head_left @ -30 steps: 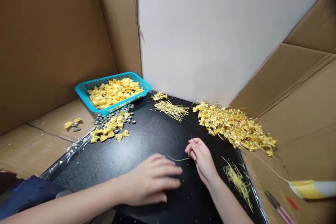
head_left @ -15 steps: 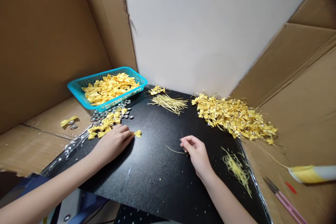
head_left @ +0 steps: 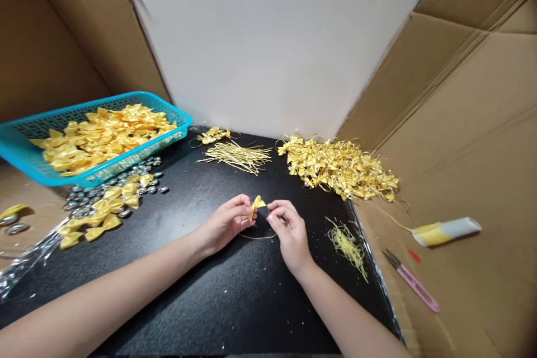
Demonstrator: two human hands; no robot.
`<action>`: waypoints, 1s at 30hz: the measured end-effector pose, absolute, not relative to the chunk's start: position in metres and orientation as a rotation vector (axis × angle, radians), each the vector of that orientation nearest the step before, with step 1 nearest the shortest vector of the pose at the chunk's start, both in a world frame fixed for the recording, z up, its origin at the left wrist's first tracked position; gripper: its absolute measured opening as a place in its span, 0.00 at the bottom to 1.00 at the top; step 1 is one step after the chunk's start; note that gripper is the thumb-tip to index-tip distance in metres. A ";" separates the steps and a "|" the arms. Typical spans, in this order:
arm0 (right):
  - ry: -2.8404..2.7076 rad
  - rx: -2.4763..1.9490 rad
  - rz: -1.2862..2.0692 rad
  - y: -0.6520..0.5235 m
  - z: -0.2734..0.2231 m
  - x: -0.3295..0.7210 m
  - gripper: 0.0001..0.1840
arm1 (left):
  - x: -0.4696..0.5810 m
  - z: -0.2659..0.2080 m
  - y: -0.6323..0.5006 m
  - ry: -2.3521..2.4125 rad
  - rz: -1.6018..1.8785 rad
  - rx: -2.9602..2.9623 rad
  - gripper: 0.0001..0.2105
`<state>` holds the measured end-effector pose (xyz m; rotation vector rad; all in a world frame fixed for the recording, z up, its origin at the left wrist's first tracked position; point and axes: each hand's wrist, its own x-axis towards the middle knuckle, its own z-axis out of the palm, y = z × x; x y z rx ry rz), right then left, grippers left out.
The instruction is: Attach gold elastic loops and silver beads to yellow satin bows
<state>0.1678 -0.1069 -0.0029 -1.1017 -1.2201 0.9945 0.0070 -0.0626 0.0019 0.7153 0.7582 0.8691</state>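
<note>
Between the fingertips of my left hand [head_left: 230, 221] is a small yellow ribbon bow [head_left: 257, 208], held above the black work surface. My right hand [head_left: 291, 232] is close beside it, thumb and fingers pinched on a thin gold cord [head_left: 258, 238]. The cord curves below the bow from one hand to the other; whether it passes through the bow I cannot tell. Loose yellow bows [head_left: 104, 212] and silver oval beads [head_left: 94, 197] lie left of my left arm.
A turquoise basket [head_left: 98, 176] of bows stands at left. Cut gold cords [head_left: 239, 156] lie at the back, finished-looking bows with loops [head_left: 339, 170] at back right. Cord scraps [head_left: 348, 246], pink thread snips [head_left: 413, 282] and a thread spool [head_left: 447, 232] lie at right.
My left hand has picked up a bow from beside the pile and brought it right, up to my right hand. The cord now hangs between both hands. The camera view has turned right.
</note>
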 end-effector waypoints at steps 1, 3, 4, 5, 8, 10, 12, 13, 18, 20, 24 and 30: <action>-1.234 -1.098 0.980 -0.107 -0.003 0.168 0.10 | 0.007 0.000 -0.064 0.743 0.881 0.676 0.12; -1.279 -1.089 0.965 -0.106 -0.004 0.169 0.12 | 0.005 -0.004 -0.068 0.748 0.891 0.642 0.12; -1.301 -1.089 0.969 -0.106 -0.005 0.169 0.13 | 0.003 -0.005 -0.069 0.759 0.894 0.633 0.12; -1.319 -1.094 0.980 -0.107 -0.006 0.169 0.13 | 0.002 -0.005 -0.071 0.774 0.894 0.623 0.12; -1.342 -1.110 1.014 -0.108 -0.008 0.170 0.13 | 0.001 -0.006 -0.074 0.805 0.883 0.618 0.13; -1.375 -1.108 0.999 -0.109 -0.008 0.171 0.13 | 0.001 -0.005 -0.075 0.804 0.859 0.630 0.15; -1.451 -1.096 0.947 -0.111 -0.006 0.172 0.11 | 0.001 -0.005 -0.075 0.775 0.834 0.641 0.15; -1.512 -1.087 0.917 -0.111 -0.006 0.173 0.11 | 0.001 -0.004 -0.076 0.753 0.825 0.645 0.16; -1.741 -1.018 0.700 -0.111 -0.009 0.173 0.09 | -0.001 -0.002 -0.076 0.685 0.835 0.623 0.15; -1.740 -1.038 0.630 -0.110 -0.012 0.173 0.09 | -0.001 -0.002 -0.076 0.684 0.844 0.599 0.16; -1.761 -1.069 0.577 -0.109 -0.015 0.173 0.09 | 0.001 -0.003 -0.076 0.686 0.844 0.568 0.17; -1.750 -1.115 0.543 -0.109 -0.015 0.172 0.09 | 0.001 -0.002 -0.076 0.649 0.846 0.523 0.19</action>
